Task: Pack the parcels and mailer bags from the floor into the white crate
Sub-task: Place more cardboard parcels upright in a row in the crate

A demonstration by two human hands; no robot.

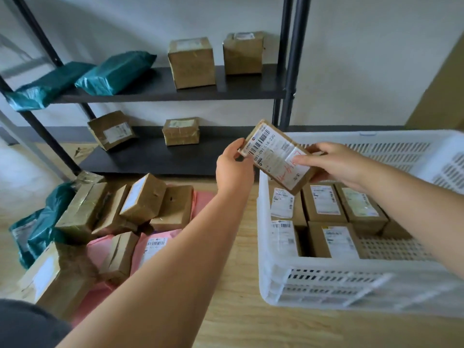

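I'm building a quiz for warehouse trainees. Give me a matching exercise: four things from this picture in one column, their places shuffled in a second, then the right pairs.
Things
1. barcode parcel
2. pink mailer bags
3. two tall brown boxes
4. labelled boxes, lying flat

Places
A. inside the white crate
B. on the upper shelf
C. held between the left hand and the right hand
D. on the floor, under a heap of parcels

Pairs: 1-C, 2-D, 3-B, 4-A
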